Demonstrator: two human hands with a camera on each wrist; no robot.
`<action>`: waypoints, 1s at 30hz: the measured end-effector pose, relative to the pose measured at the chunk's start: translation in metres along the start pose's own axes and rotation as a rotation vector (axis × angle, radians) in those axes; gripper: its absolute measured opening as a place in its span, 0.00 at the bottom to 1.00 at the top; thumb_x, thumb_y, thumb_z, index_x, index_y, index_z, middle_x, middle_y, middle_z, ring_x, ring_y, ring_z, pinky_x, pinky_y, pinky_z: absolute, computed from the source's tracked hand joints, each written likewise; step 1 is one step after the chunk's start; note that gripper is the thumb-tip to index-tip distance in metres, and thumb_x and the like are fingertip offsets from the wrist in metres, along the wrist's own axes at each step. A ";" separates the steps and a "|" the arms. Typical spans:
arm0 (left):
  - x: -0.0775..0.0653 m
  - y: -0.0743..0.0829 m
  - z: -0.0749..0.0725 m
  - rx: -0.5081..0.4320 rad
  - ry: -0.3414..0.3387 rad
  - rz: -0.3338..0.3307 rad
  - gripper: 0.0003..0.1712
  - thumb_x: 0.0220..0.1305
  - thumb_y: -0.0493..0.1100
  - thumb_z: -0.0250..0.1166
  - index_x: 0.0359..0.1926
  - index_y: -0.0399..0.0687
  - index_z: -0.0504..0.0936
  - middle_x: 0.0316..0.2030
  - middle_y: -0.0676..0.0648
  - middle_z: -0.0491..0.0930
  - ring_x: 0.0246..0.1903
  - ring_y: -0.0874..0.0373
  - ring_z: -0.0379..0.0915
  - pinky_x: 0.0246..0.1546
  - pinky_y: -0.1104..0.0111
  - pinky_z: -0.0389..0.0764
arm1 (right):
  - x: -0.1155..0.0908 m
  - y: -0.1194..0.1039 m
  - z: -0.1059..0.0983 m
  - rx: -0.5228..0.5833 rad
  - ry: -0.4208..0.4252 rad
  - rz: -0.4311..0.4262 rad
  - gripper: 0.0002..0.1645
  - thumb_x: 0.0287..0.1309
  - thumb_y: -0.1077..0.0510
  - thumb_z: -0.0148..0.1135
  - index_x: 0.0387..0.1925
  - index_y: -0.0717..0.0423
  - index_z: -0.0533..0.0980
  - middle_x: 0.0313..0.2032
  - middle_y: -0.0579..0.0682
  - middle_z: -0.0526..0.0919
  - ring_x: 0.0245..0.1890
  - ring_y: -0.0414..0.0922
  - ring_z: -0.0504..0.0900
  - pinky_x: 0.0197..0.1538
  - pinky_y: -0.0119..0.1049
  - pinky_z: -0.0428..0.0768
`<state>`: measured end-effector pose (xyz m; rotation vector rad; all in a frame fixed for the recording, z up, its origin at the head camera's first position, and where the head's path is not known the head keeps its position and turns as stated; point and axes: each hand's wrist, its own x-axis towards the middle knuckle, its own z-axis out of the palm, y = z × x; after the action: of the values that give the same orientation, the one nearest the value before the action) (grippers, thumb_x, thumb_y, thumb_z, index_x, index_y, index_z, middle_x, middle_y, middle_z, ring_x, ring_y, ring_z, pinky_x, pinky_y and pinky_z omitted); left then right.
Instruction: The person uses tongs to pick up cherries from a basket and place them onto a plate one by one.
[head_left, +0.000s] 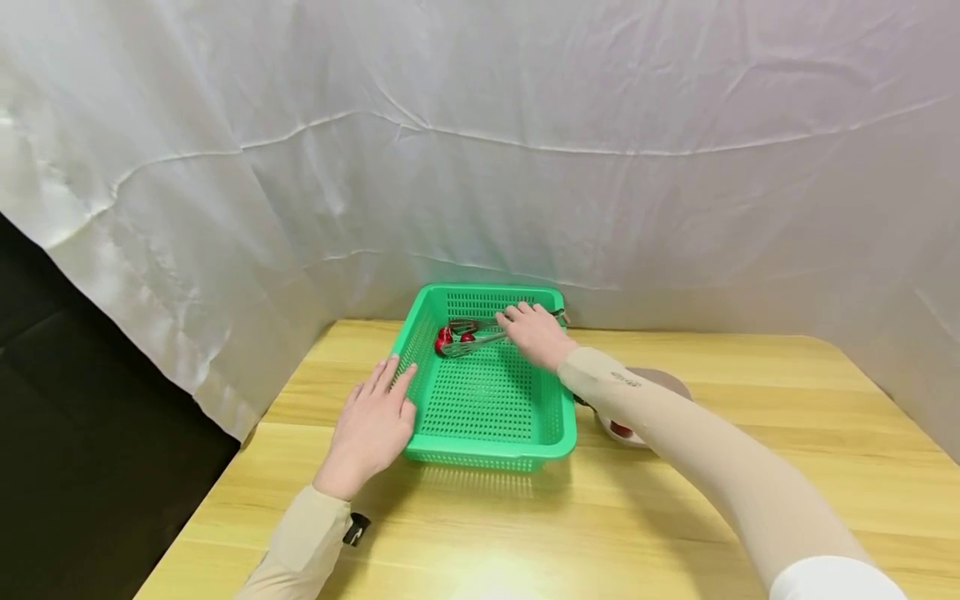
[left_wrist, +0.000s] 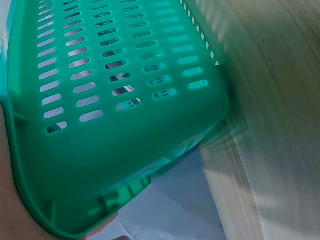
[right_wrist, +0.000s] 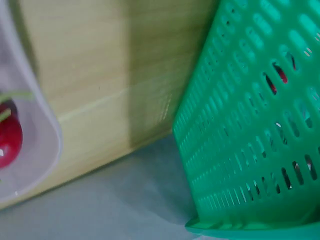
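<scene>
A green plastic basket (head_left: 480,446) with slotted walls stands on the wooden table. My left hand (head_left: 371,421) rests on its left rim, fingers extended. In the left wrist view, the basket wall (left_wrist: 165,117) fills much of the picture. My right hand (head_left: 534,335) reaches over the right side, fingers above a wire whisk (head_left: 463,347) whose handle end it hides; I cannot tell whether it grips that handle. A second metal utensil (head_left: 467,326) lies behind the whisk. Small red round items (head_left: 442,342) lie among the wires.
Right of the basket, partly under my right forearm, sits a pale dish (head_left: 667,381). A red, glossy round item (right_wrist: 9,140) with green stems lies in it. A light curtain (head_left: 480,200) hangs behind the table. A dark object (head_left: 356,529) shows beside my left wrist.
</scene>
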<state>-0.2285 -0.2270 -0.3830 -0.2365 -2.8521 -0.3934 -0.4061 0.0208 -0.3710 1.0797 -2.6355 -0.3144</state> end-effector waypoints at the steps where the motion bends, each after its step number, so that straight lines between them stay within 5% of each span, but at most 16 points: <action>1: 0.000 0.000 0.000 -0.002 0.003 0.001 0.31 0.73 0.46 0.41 0.74 0.45 0.61 0.75 0.40 0.50 0.74 0.43 0.41 0.69 0.42 0.50 | 0.000 0.000 -0.001 0.008 0.005 -0.013 0.29 0.70 0.58 0.57 0.69 0.60 0.67 0.62 0.57 0.74 0.60 0.55 0.71 0.55 0.47 0.74; 8: -0.001 -0.002 -0.002 -0.006 0.021 0.003 0.31 0.73 0.46 0.41 0.74 0.45 0.62 0.75 0.39 0.51 0.74 0.42 0.43 0.69 0.42 0.51 | 0.005 -0.004 -0.004 0.067 0.019 -0.092 0.27 0.70 0.61 0.55 0.68 0.61 0.67 0.62 0.56 0.74 0.63 0.53 0.70 0.63 0.48 0.70; 22: -0.001 -0.001 -0.001 -0.008 0.033 0.003 0.31 0.72 0.45 0.40 0.73 0.45 0.63 0.74 0.39 0.53 0.73 0.42 0.45 0.68 0.41 0.54 | 0.003 -0.004 0.001 0.144 0.080 -0.156 0.28 0.60 0.70 0.64 0.62 0.55 0.76 0.52 0.50 0.81 0.53 0.49 0.76 0.52 0.44 0.76; 30: -0.001 0.002 -0.001 -0.013 0.029 0.005 0.31 0.72 0.46 0.40 0.74 0.46 0.63 0.75 0.40 0.53 0.74 0.43 0.44 0.68 0.42 0.53 | -0.003 -0.002 -0.003 0.196 0.069 -0.137 0.32 0.56 0.74 0.63 0.63 0.56 0.75 0.52 0.50 0.81 0.53 0.48 0.77 0.54 0.44 0.76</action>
<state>-0.2267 -0.2260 -0.3822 -0.2380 -2.8211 -0.4116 -0.4022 0.0214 -0.3695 1.3107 -2.5785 -0.0441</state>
